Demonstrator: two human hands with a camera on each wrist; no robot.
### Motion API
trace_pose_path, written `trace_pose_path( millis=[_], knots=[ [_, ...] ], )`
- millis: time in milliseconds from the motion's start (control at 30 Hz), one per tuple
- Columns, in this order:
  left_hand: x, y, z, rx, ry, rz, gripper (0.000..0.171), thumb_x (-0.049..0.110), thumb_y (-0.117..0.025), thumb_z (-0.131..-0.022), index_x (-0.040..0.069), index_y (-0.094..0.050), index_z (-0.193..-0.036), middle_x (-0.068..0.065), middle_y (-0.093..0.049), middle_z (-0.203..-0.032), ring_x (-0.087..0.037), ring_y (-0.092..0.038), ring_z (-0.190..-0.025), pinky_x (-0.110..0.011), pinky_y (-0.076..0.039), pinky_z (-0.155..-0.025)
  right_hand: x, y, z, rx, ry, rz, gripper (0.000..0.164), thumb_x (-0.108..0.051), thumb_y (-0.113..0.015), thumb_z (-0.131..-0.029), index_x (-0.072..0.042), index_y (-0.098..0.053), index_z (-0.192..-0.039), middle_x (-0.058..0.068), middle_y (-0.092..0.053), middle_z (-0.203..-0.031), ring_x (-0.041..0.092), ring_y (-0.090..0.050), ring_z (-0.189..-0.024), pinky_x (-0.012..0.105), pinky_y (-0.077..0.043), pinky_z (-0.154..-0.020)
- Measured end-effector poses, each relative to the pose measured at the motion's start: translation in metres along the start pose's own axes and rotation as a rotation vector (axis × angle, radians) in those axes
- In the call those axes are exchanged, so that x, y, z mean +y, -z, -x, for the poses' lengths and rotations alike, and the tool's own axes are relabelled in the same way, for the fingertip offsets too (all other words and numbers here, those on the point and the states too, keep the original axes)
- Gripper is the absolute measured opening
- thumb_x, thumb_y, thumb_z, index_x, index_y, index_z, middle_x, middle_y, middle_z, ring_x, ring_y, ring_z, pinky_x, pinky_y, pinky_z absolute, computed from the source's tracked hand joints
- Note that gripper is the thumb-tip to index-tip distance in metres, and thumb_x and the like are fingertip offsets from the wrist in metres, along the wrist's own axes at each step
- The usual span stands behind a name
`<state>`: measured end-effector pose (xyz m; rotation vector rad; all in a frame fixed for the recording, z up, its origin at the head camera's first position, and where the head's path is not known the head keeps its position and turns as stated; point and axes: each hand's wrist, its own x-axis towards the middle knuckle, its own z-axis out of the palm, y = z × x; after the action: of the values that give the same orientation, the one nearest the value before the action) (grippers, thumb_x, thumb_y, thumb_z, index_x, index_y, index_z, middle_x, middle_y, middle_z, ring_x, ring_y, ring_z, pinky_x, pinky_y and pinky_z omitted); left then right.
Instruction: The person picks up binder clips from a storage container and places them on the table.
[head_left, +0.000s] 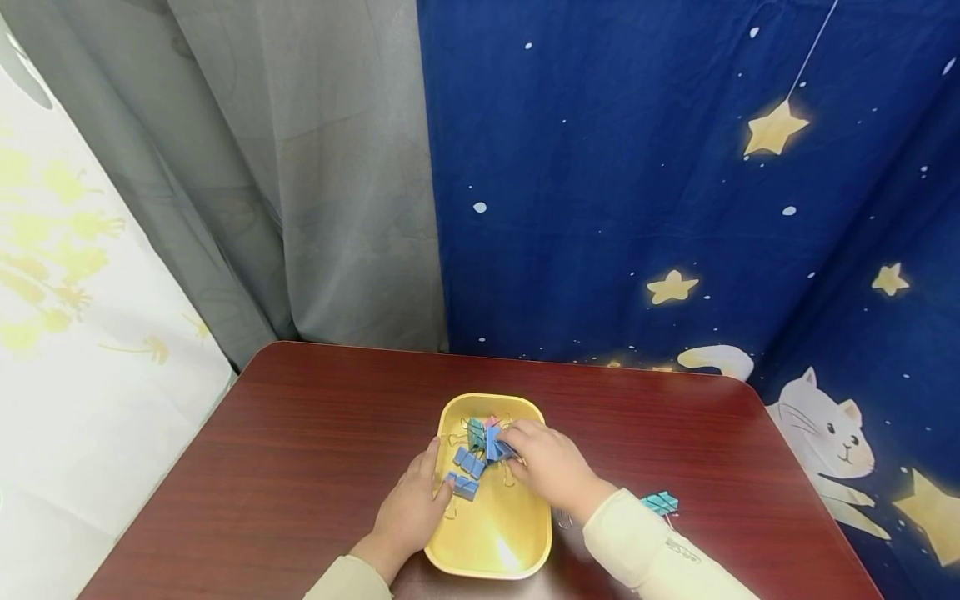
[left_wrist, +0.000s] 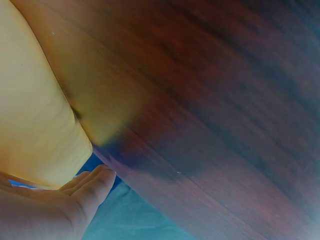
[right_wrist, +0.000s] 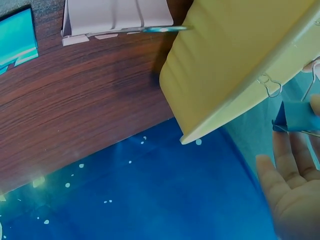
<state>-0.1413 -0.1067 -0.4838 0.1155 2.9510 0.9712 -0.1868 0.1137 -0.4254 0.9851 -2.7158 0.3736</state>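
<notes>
A yellow tray (head_left: 491, 533) stands on the table with several binder clips at its far left. My left hand (head_left: 408, 504) holds the tray's left side, straight fingers along the outer wall and thumb over the rim beside a blue clip (head_left: 463, 485). In the left wrist view those fingers (left_wrist: 95, 187) lie against the wall. Over the tray's right side, my right hand (head_left: 551, 462) pinches a blue binder clip (right_wrist: 297, 116) between thumb and fingers. Next to it are another blue clip (head_left: 469, 462), a green clip (head_left: 476, 433) and a pink clip (head_left: 491, 422).
Right of the tray, a teal binder clip (head_left: 660, 502) lies on the dark red table (head_left: 337, 417). A pale greyish-pink clip (right_wrist: 120, 14) lies close to the tray, mostly hidden by my right arm in the head view. Grey and blue curtains (head_left: 600, 208) hang behind the table.
</notes>
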Motion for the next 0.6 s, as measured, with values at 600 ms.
trace_pose_path(
  millis=[600],
  knots=[
    [-0.001, -0.001, -0.001, 0.006, 0.005, -0.004, 0.066, 0.029, -0.054, -0.097, 0.004, -0.027, -0.151, -0.024, -0.042, -0.144, -0.042, -0.045, -0.129, -0.055, -0.041, -0.1, 0.013, 0.023, 0.008, 0.138, -0.012, -0.017, 0.034, -0.011, -0.076, -0.079, -0.011, -0.068, -0.112, 0.0, -0.064, -0.112, 0.017, -0.06, -0.105, 0.036, -0.054, -0.085]
  ],
)
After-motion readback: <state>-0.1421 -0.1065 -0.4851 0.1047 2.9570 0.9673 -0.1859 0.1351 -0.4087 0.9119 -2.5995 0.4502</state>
